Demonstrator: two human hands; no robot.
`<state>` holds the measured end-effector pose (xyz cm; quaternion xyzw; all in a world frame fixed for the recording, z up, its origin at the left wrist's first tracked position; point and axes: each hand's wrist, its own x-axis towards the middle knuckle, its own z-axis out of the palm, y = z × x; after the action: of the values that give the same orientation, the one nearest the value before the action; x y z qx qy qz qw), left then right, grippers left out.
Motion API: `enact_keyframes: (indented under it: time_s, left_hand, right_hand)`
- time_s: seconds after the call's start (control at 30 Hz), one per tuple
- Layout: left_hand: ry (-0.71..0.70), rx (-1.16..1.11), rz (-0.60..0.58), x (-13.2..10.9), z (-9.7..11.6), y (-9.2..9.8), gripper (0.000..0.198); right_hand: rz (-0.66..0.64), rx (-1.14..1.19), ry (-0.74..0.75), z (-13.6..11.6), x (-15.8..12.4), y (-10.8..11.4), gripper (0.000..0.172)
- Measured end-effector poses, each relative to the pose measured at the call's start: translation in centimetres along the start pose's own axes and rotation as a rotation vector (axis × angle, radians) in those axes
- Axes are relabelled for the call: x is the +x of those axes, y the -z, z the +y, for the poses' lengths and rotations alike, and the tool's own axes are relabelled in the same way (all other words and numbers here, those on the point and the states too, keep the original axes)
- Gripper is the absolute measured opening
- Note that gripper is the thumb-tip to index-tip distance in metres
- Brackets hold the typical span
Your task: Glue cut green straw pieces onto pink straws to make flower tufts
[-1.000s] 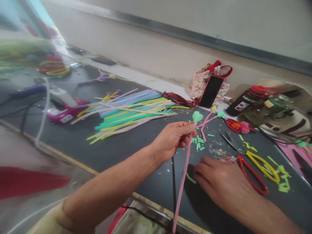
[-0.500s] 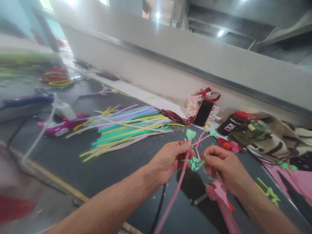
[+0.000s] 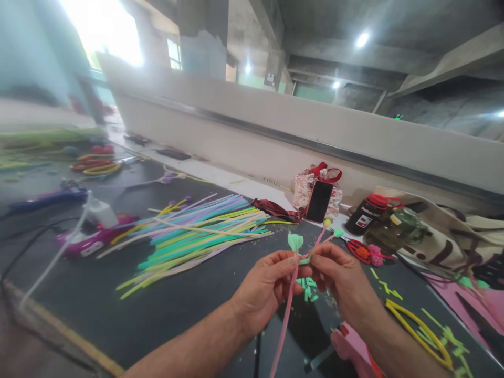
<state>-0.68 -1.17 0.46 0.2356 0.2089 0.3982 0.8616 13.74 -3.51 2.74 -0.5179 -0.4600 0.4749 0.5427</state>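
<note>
Pink stem (image 3: 287, 310) in the grip is looking matt and foam-like. Green tip (image 3: 295, 241) just above the grip is looking likewise. Table top (image 3: 189, 304) beneath is showing matt black, gritty. Phone (image 3: 319, 201) beyond the grip is showing glossy; bag (image 3: 301, 191) behind it, printed cloth.

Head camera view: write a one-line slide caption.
Left hand and right hand pinch a pink craft stem below its green bud over a worktable.

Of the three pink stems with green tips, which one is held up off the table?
The pink stem with the biggest, mint tip: left hand and right hand pinch it nearly upright; the other two stems lie behind them.
</note>
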Motion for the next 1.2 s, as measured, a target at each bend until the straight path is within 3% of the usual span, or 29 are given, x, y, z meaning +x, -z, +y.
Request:
enact_keyframes:
  time_s: [0.2, 0.57, 0.9, 1.07, 1.2]
  left_hand:
    - [-0.003, -0.018, 0.04, 0.3, 0.4, 0.4, 0.006]
    - [-0.033, -0.054, -0.009, 0.3, 0.6, 0.4, 0.005]
    - [-0.003, -0.135, -0.029, 0.2, 0.4, 0.0, 0.002]
    - [-0.008, -0.09, 0.024, -0.1, 0.6, -0.1, 0.003]
    - [-0.043, 0.098, 0.091, -0.3, 0.7, -0.2, 0.008]
  right_hand:
    - [-0.056, -0.001, -0.062, 0.4, 0.0, -0.2, 0.011]
    - [-0.105, 0.103, -0.19, 0.5, 0.3, 0.1, 0.015]
    - [-0.22, 0.317, -0.179, 1.2, 0.2, -0.8, 0.016]
    - [-0.249, 0.295, -0.172, 1.1, 0.5, -0.2, 0.016]
    - [-0.231, 0.232, -0.173, 0.3, 0.7, 1.1, 0.014]
